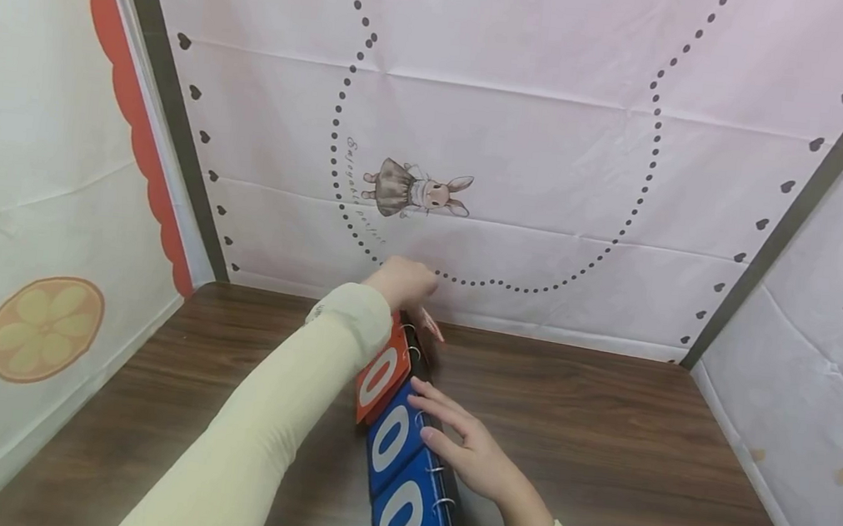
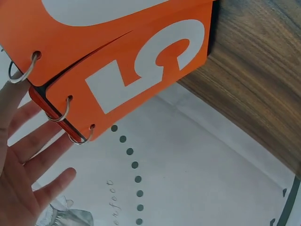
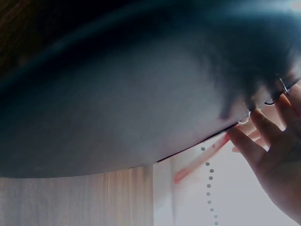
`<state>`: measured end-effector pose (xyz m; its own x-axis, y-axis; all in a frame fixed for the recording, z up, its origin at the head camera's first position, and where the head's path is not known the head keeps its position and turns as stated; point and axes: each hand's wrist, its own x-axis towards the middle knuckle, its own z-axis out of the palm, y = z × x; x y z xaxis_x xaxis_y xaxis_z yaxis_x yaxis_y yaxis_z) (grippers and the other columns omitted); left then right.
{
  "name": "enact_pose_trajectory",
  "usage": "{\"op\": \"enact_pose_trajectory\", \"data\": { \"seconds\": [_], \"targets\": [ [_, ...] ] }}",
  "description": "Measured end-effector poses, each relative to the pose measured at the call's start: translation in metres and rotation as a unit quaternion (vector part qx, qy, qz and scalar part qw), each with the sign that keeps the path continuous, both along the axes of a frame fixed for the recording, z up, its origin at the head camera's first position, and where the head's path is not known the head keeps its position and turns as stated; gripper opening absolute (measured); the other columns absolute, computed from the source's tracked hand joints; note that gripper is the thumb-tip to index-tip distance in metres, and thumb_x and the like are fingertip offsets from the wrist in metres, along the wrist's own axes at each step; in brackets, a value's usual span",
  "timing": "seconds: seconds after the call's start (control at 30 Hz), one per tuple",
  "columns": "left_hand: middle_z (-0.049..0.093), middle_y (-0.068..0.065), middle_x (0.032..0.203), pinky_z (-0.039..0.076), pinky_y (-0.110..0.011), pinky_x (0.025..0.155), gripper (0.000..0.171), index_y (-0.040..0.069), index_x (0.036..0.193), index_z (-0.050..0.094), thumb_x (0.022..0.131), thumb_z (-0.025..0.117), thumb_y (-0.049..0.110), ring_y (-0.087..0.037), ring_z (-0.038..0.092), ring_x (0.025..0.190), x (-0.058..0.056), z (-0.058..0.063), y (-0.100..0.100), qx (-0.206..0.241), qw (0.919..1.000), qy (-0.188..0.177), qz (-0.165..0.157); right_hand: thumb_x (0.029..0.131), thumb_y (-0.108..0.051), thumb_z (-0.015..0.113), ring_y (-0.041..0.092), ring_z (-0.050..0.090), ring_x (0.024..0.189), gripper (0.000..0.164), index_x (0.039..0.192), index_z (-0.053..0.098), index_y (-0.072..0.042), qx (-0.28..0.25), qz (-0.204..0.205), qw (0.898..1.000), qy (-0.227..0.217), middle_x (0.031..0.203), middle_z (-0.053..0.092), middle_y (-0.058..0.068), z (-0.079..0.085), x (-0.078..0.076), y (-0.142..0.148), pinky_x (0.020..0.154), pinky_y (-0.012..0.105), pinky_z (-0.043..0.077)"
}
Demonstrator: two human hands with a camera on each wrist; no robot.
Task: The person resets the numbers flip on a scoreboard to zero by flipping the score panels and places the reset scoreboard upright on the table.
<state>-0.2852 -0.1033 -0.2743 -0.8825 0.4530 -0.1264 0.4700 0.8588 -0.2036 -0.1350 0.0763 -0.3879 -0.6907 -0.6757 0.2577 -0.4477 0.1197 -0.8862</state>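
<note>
A ring-bound flip scoreboard stands lengthwise on the table, with blue cards [image 1: 403, 508] at the near end and orange cards [image 2: 141, 80] at the far end. White zeros show on the blue cards, and a white 5 on the outer orange card. My left hand [image 1: 402, 282] reaches to the far end. In the left wrist view, its spread fingers [image 2: 44, 162] lie at the ringed top edge. My right hand [image 1: 476, 452] rests with extended fingertips on the ringed edge beside the blue cards. The scoreboard's dark back [image 3: 117, 108] fills much of the right wrist view.
The brown wooden table [image 1: 600, 454] extends on both sides of the scoreboard. A white printed cloth wall [image 1: 550, 166] rises behind it, with a rabbit figure [image 1: 416, 190] and dotted lines. Other cloth walls stand at left and right.
</note>
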Motion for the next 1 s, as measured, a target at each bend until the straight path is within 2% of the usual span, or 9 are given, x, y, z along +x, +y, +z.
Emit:
{"op": "enact_pose_trajectory", "data": {
  "seconds": [0.23, 0.33, 0.47, 0.53, 0.6, 0.73, 0.83, 0.93, 1.0],
  "targets": [
    [0.065, 0.0, 0.109, 0.045, -0.04, 0.087, 0.048, 0.018, 0.12, 0.061, 0.077, 0.071, 0.038, -0.018, 0.058, 0.097, -0.002, 0.001, -0.011, 0.02, 0.9997, 0.008, -0.01, 0.097, -0.018, 0.046, 0.013, 0.021, 0.137, 0.04, 0.136, 0.047, -0.013, -0.001, 0.001, 1.0, -0.009, 0.148, 0.03, -0.011, 0.0, 0.001, -0.001, 0.104, 0.059, 0.022],
    [0.057, -0.003, 0.125, 0.04, -0.042, 0.094, 0.068, 0.021, 0.137, 0.043, 0.077, 0.071, 0.038, -0.021, 0.054, 0.109, -0.002, 0.0, -0.013, 0.038, 0.9991, 0.017, -0.011, 0.097, -0.018, 0.047, 0.014, 0.021, 0.137, 0.04, 0.136, 0.047, -0.013, -0.001, -0.003, 1.0, -0.008, 0.148, 0.029, -0.011, 0.0, 0.001, 0.0, 0.104, 0.059, 0.022],
    [0.029, -0.009, 0.148, 0.029, -0.049, 0.103, 0.102, 0.024, 0.149, 0.008, 0.074, 0.076, 0.033, -0.028, 0.036, 0.129, 0.0, -0.002, -0.017, 0.113, 0.9935, 0.012, 0.012, 0.097, -0.018, 0.047, 0.015, 0.022, 0.137, 0.04, 0.137, 0.046, -0.013, -0.003, -0.006, 1.0, -0.004, 0.148, 0.029, -0.01, -0.001, 0.001, 0.0, 0.104, 0.059, 0.022],
    [0.022, -0.01, 0.151, 0.028, -0.048, 0.104, 0.111, 0.025, 0.149, -0.005, 0.073, 0.075, 0.03, -0.029, 0.032, 0.131, 0.0, -0.004, -0.021, 0.156, 0.9872, 0.013, 0.03, 0.097, -0.018, 0.047, 0.015, 0.021, 0.137, 0.04, 0.137, 0.046, -0.013, -0.004, -0.008, 1.0, -0.003, 0.148, 0.029, -0.01, -0.001, 0.001, -0.001, 0.104, 0.059, 0.022],
    [0.032, -0.012, 0.144, 0.036, -0.045, 0.099, 0.114, 0.025, 0.148, -0.012, 0.073, 0.074, 0.027, -0.029, 0.041, 0.123, 0.0, -0.005, -0.025, 0.209, 0.9769, 0.018, 0.041, 0.097, -0.018, 0.047, 0.015, 0.021, 0.137, 0.04, 0.137, 0.046, -0.013, -0.003, -0.008, 1.0, -0.002, 0.148, 0.029, -0.01, -0.001, 0.001, -0.002, 0.104, 0.059, 0.021],
    [0.037, -0.013, 0.14, 0.041, -0.042, 0.094, 0.11, 0.026, 0.147, -0.014, 0.074, 0.069, 0.023, -0.027, 0.046, 0.116, 0.003, -0.004, -0.033, 0.303, 0.9513, 0.028, 0.05, 0.097, -0.018, 0.047, 0.015, 0.021, 0.137, 0.04, 0.137, 0.046, -0.013, -0.004, -0.008, 1.0, -0.001, 0.148, 0.029, -0.01, -0.001, 0.002, -0.003, 0.104, 0.06, 0.021],
    [0.03, -0.011, 0.147, 0.043, -0.043, 0.091, 0.106, 0.03, 0.148, -0.01, 0.076, 0.067, 0.021, -0.027, 0.048, 0.114, 0.008, -0.001, -0.039, 0.349, 0.9343, 0.033, 0.064, 0.097, -0.018, 0.047, 0.016, 0.021, 0.137, 0.04, 0.137, 0.046, -0.012, -0.005, -0.007, 1.0, 0.004, 0.148, 0.029, -0.009, -0.002, 0.002, -0.003, 0.103, 0.06, 0.021],
    [0.047, -0.015, 0.132, 0.049, -0.04, 0.067, 0.1, 0.036, 0.146, -0.01, 0.079, 0.062, 0.02, -0.026, 0.057, 0.085, 0.014, 0.002, -0.043, 0.371, 0.9241, 0.033, 0.085, 0.097, -0.016, 0.047, 0.017, 0.021, 0.137, 0.04, 0.136, 0.046, -0.012, -0.009, -0.007, 1.0, 0.011, 0.149, 0.029, -0.008, -0.003, 0.001, -0.002, 0.103, 0.06, 0.021],
    [0.051, -0.015, 0.129, 0.042, -0.035, 0.048, 0.093, 0.039, 0.146, -0.006, 0.081, 0.057, 0.02, -0.022, 0.05, 0.059, 0.018, 0.003, -0.045, 0.386, 0.9162, 0.036, 0.101, 0.097, -0.016, 0.047, 0.017, 0.021, 0.138, 0.04, 0.137, 0.047, -0.013, -0.011, -0.009, 1.0, 0.014, 0.149, 0.029, -0.008, -0.003, 0.001, -0.002, 0.103, 0.06, 0.021]
  ]
}}
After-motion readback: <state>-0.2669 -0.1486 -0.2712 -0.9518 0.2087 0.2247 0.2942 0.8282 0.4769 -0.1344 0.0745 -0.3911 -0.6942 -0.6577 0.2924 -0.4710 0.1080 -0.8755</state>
